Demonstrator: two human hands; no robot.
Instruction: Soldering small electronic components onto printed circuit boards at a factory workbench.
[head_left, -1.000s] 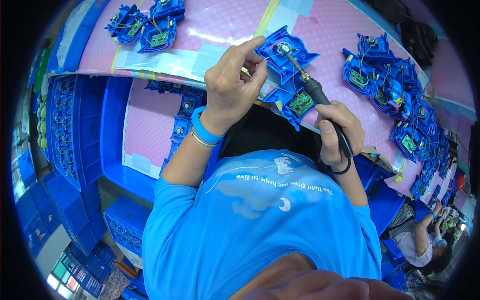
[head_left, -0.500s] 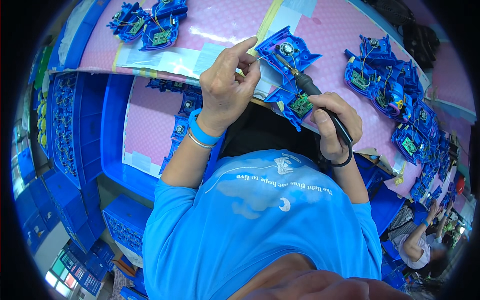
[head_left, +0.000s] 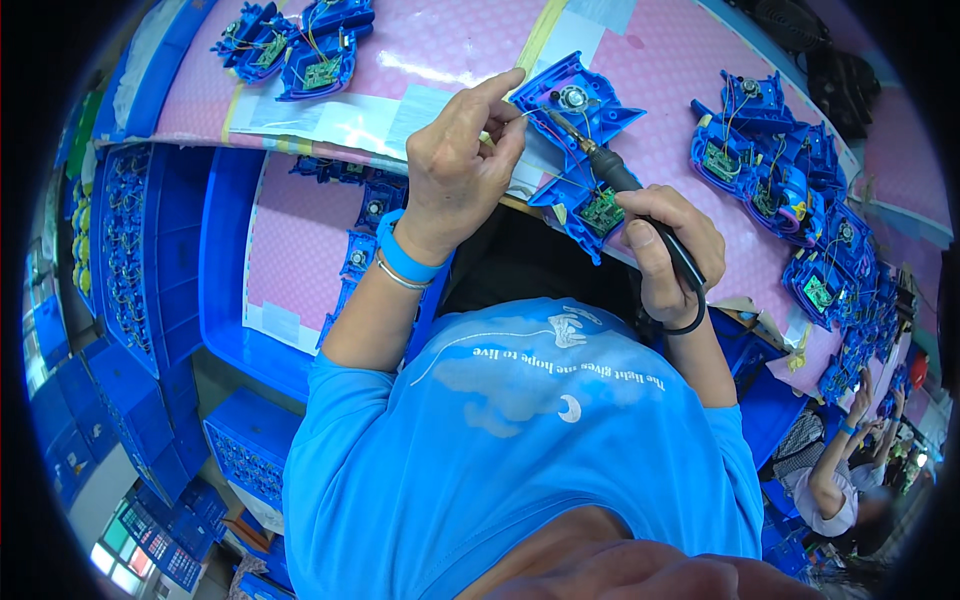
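My right hand (head_left: 675,245) is wrapped round a black-handled soldering iron (head_left: 612,168), its cable looping down by my wrist. The metal tip reaches into an opened blue plastic housing (head_left: 615,120) at the table's near edge. Inside that housing sit a round speaker (head_left: 573,98) and, in the nearer half, a green circuit board (head_left: 603,212) with thin wires. My left hand (head_left: 462,150) is at the housing's left edge, thumb and forefinger pinched on a thin wire that points toward the iron's tip. Whether the tip touches a joint is too small to tell.
More opened blue housings (head_left: 320,70) lie at the far left, and several others (head_left: 765,170) are piled along the right. A blue bin (head_left: 225,270) with a pink-lined board and housings stands at left, near stacked blue crates (head_left: 180,260). A co-worker's arm (head_left: 830,470) shows at lower right.
My left hand has shifted slightly to the right and up with the wire. The soldering iron and housing are nearly still. At lower right, the co-worker's arms have moved.
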